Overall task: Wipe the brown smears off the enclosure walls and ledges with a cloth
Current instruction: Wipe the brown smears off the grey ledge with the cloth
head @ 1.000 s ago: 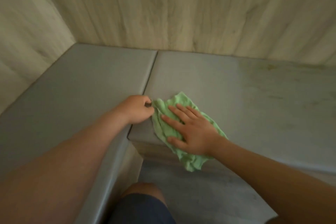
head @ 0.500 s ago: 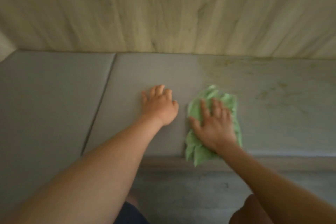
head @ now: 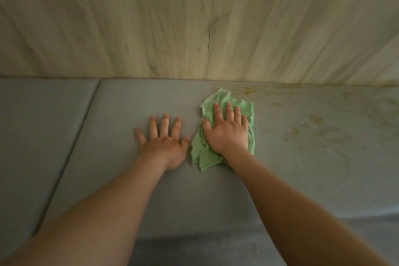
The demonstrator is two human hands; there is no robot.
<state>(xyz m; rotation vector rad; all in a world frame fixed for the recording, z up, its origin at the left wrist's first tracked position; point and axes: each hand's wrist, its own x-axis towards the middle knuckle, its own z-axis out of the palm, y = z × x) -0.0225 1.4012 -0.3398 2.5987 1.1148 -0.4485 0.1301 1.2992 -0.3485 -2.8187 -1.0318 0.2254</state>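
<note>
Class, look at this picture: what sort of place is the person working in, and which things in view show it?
Probably the inside of an enclosure: a wood-grain wall rises straight from a wide grey ledge, with brown smears on the ledge beside the green cloth.

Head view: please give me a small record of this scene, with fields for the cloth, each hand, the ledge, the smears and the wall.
cloth: green cloth, crumpled, lying on the ledge
right hand: right hand flat on the cloth, fingers straight
left hand: left hand flat on bare ledge, fingers spread, left of the cloth
ledge: grey ledge, horizontal, meets the wall at the back
smears: brown smears on the ledge, right of the cloth, not yet wiped
wall: wood-grain wall behind the ledge
</note>
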